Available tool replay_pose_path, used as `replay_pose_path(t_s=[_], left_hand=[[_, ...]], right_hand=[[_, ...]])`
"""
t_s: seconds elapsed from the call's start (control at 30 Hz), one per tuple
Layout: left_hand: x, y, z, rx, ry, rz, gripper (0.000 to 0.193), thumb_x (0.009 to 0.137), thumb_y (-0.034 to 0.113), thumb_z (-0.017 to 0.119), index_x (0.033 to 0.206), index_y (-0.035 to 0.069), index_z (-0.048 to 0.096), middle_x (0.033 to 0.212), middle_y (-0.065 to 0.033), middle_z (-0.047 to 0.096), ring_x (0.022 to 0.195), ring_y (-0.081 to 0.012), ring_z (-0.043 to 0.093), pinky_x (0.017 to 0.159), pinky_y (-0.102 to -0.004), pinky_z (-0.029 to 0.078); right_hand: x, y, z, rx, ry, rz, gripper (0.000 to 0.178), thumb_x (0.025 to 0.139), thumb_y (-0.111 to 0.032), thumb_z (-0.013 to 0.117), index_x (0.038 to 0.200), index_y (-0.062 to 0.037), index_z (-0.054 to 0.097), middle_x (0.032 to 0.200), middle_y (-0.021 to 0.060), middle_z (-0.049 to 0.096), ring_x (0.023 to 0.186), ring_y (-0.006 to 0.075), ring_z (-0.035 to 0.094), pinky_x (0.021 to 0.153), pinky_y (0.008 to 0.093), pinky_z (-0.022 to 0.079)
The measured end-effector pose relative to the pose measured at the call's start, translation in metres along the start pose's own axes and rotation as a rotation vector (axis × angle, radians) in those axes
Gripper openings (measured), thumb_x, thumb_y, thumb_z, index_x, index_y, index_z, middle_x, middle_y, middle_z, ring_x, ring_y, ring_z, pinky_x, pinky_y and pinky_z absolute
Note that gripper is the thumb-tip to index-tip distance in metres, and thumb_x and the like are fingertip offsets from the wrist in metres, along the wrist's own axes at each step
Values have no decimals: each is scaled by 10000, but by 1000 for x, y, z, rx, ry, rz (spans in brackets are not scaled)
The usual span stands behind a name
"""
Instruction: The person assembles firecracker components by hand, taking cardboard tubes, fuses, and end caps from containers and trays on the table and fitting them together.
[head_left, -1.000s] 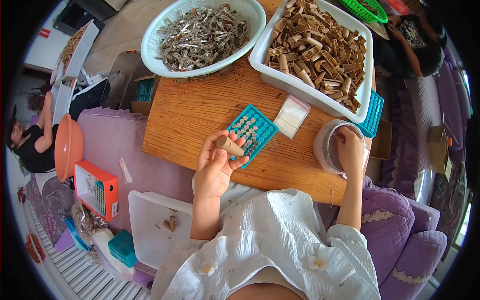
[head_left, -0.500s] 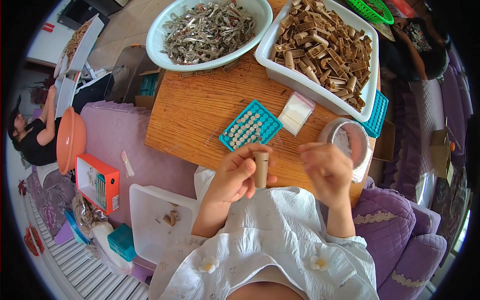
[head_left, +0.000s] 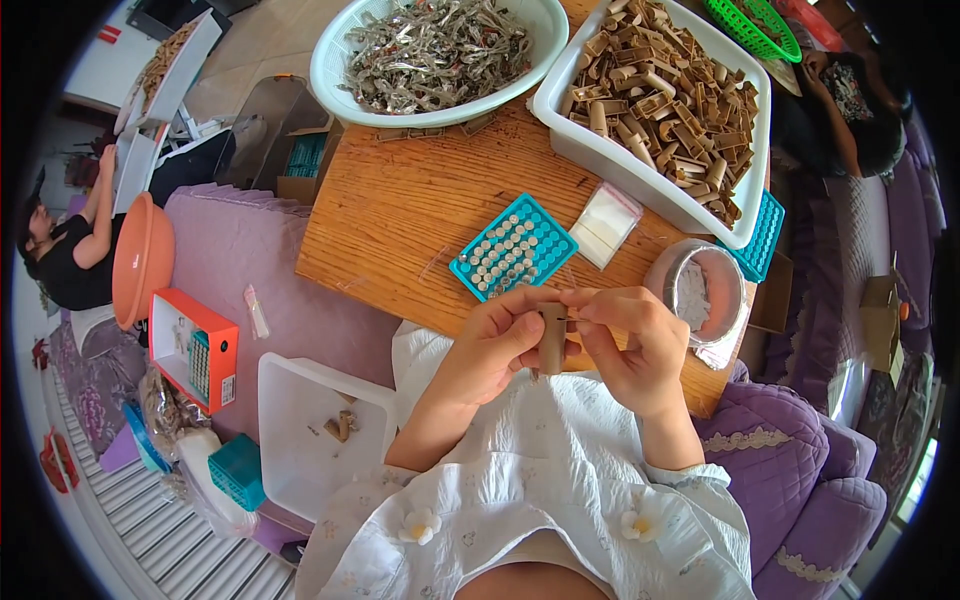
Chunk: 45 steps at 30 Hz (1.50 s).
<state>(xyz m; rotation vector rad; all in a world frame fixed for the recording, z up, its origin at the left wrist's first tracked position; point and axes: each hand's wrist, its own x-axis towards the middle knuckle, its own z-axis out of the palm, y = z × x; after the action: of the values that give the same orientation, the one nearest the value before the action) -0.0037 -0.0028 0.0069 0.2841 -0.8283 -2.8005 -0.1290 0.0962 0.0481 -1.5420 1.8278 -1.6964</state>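
Note:
My left hand grips a small tan plastic tube, held upright over my lap near the table's front edge. Close against it, my right hand has thumb and forefinger pinched on a thin, needle-like piece that meets the tube's side by a dark slot. Just beyond my hands lies a teal tray with rows of small round silvery pieces. A stack of clear plastic bags rests beside that tray. To the right of my right hand stands a round tub with white material inside.
A white bin of tan plastic parts and a pale blue basin of silvery bundles occupy the table's far side. A white tub with a few tan pieces sits at my left. Other people are at left and far right.
My right hand has moved left to the tube, bringing its pinched fingers against it. The left hand with the tube has shifted slightly right in the picture.

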Motion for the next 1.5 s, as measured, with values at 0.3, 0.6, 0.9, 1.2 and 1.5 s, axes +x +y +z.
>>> replay_pose_path(t_s=[0.3,0.6,0.9,1.2,1.5], left_hand=[[0,-4,2,-55,28,-18,373,865,251,489,1145,7,445,975,-103,561,815,-191,604,722,-289,509],[10,-13,-12,-234,9,-41,331,878,260,464,1069,-10,477,882,-67,571,767,-143,596,696,-234,502],[18,-14,-12,-237,125,-72,286,870,257,479,987,-2,507,853,-85,589,755,-169,612,617,-219,506],[20,-8,-7,-221,113,-70,320,877,255,467,1043,-18,491,885,-101,586,764,-162,607,617,-219,501],[18,-6,-7,-30,193,-17,310,870,238,488,1050,-14,492,903,-95,573,795,-171,595,688,-256,499]], right_hand=[[4,-4,-4,-12,-73,43,162,685,129,564,788,14,515,759,102,585,781,223,624,630,270,518],[11,1,3,-75,-135,230,126,696,55,577,790,-17,533,732,101,590,630,204,605,552,261,489],[19,7,1,13,-133,405,97,715,49,564,795,-2,543,697,96,598,610,164,613,547,246,498],[21,16,-4,178,-148,454,95,735,46,560,814,14,518,802,93,538,708,166,578,596,242,483],[24,12,1,23,-228,319,91,732,69,508,794,14,470,810,114,486,690,241,535,602,298,452]])
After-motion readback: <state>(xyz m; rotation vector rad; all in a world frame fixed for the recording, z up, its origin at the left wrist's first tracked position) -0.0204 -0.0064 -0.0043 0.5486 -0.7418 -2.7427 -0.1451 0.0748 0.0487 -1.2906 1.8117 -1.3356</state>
